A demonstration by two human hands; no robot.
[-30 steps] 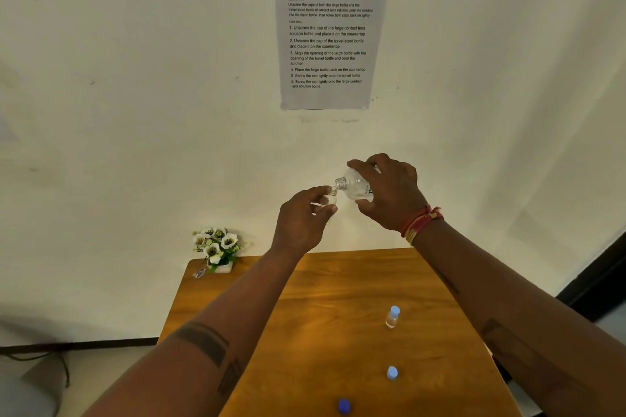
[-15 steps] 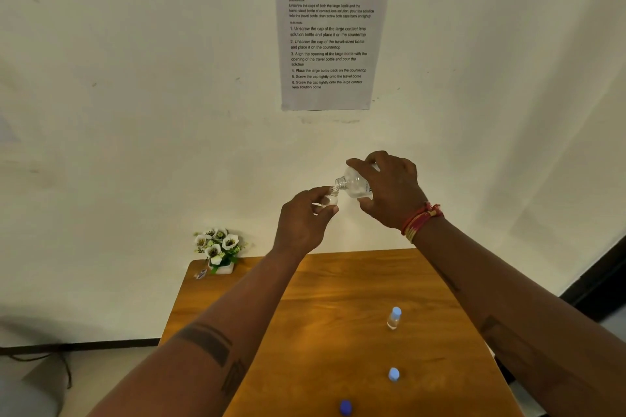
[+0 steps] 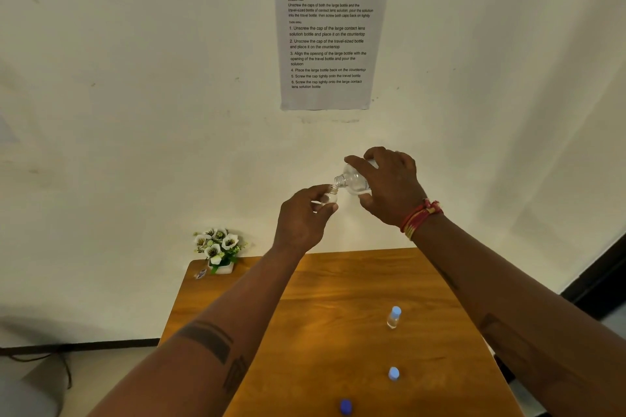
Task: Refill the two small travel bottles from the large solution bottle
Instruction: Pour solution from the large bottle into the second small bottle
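Two bare forearms reach forward from the near edge of the view, both hands raised above the far end of a wooden table point(image 3: 338, 315) and in front of a pale wall. The left hand point(image 3: 301, 217) is held with its back toward the camera, fingers and thumb curled round a small clear travel bottle point(image 3: 329, 196), which stands upright with its open neck at the top. The right hand point(image 3: 389, 186), slightly higher and to the right, wraps its fingers over the top and its thumb underneath the large solution bottle point(image 3: 354, 179). That bottle is tipped on its side with its uncapped mouth pointing left and slightly down, right at the travel bottle's opening; whether the two rims touch is hard to tell from here. A band of red and yellow threads point(image 3: 420, 217) circles the right wrist.

On the table, toward the right, a second travel bottle point(image 3: 394, 316) stands upright with a light blue cap on. Nearer the camera lies a loose light blue cap point(image 3: 393, 373), and nearer still, at the bottom edge, a darker blue cap point(image 3: 346, 406). A small pot of white flowers point(image 3: 218, 247) sits at the table's far left corner. A printed instruction sheet point(image 3: 330, 27) hangs on the wall above.
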